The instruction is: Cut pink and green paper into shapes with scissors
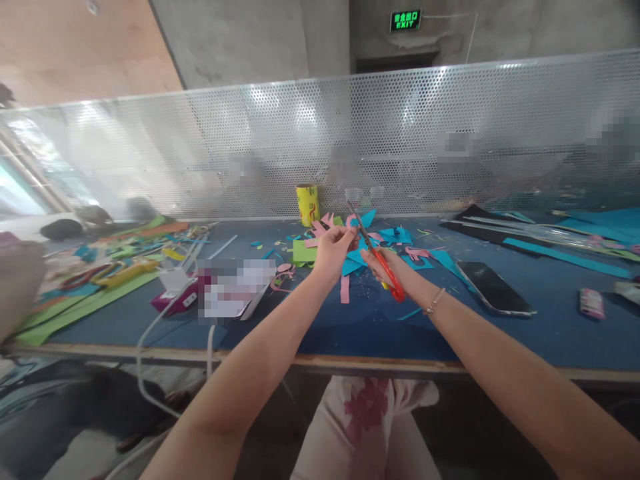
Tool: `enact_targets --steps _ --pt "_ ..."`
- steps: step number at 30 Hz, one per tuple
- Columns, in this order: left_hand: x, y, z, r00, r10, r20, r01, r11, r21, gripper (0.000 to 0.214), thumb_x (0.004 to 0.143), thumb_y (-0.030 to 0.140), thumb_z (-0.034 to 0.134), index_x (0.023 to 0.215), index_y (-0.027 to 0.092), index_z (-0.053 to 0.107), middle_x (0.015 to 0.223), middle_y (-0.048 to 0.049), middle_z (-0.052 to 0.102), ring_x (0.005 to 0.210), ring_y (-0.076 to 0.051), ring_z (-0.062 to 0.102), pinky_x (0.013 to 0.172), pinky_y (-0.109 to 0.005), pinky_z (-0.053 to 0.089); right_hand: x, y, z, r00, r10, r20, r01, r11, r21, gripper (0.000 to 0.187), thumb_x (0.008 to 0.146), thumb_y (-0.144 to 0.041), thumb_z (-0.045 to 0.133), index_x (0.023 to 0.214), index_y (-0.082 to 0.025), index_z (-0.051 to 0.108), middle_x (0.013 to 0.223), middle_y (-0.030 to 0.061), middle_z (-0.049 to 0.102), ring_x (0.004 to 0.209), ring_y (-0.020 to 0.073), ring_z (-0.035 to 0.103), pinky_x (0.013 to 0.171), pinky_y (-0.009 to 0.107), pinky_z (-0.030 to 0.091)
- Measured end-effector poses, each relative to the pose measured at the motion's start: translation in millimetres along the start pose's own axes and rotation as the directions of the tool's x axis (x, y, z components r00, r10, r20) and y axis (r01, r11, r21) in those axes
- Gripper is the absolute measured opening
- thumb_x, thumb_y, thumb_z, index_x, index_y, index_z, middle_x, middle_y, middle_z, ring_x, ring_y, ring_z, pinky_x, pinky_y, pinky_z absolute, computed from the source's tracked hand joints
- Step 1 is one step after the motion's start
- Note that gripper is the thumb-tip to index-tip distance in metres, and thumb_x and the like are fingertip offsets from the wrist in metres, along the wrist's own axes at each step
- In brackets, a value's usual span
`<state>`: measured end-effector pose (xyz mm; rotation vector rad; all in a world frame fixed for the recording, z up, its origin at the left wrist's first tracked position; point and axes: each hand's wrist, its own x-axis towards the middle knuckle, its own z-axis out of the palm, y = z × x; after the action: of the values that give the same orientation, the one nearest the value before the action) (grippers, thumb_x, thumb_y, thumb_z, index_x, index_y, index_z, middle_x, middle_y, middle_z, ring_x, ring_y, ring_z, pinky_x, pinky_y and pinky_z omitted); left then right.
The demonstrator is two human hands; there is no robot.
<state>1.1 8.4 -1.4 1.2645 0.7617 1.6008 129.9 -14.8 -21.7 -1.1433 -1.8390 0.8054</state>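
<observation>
My right hand [384, 263] grips a pair of scissors [393, 280] by the red-orange handles, the blades pointing up and away to the left. Close beside the blades, my left hand [337, 248] pinches a small piece of paper [353, 222] between thumb and fingers. Its edges blend with the scraps behind, so its shape is hard to make out. Beneath and around both hands lie blue paper scraps [354, 262], a pink strip [345, 290] and a green sheet [303, 253].
A yellow roll [308, 205] stands before the perforated metal screen [280, 147]. Right of my hands lies a phone [495, 288]; to the left are a magenta power strip [176, 298] with a white cable and a blurred-out white object [240, 290]. More coloured paper [85, 303] covers the left.
</observation>
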Motion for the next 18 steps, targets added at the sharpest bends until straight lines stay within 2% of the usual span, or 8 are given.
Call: enact_targets --steps 4,12,18 --pt "1 -1 0.1 1.0 0.005 0.0 -0.005 1.0 -0.019 0.022 0.065 0.033 0.063 0.059 0.015 0.052 0.054 0.0025 0.05 0.051 -0.006 0.047 0.055 -0.021 0.041 1 3 1 1.0 -0.007 0.004 0.007 1.0 0.014 0.038 0.074 -0.055 0.046 0.062 -0.02 0.036 0.05 -0.0053 0.029 0.042 0.0071 0.028 0.039 0.023 0.024" --pt "3 -2 0.7 1.0 0.007 -0.017 -0.008 0.998 -0.054 0.018 0.066 0.03 0.062 0.061 0.015 0.053 0.054 0.0027 0.05 0.05 -0.005 0.046 0.054 -0.021 0.04 -4 -9 0 0.998 0.038 0.046 -0.041 0.998 0.052 0.042 0.071 -0.057 0.048 0.058 -0.02 0.034 0.047 -0.0061 0.029 0.039 0.0061 0.027 0.037 0.022 0.022" --pt "2 1 0.1 0.999 0.019 -0.029 -0.02 0.999 -0.041 0.019 0.066 0.031 0.063 0.06 0.015 0.054 0.054 0.0027 0.05 0.05 -0.005 0.045 0.054 -0.021 0.039 -1 -3 0 0.993 0.067 0.093 -0.078 0.99 0.121 0.043 0.071 -0.06 0.046 0.059 -0.02 0.034 0.045 -0.0053 0.032 0.037 0.0065 0.03 0.036 0.023 0.023"
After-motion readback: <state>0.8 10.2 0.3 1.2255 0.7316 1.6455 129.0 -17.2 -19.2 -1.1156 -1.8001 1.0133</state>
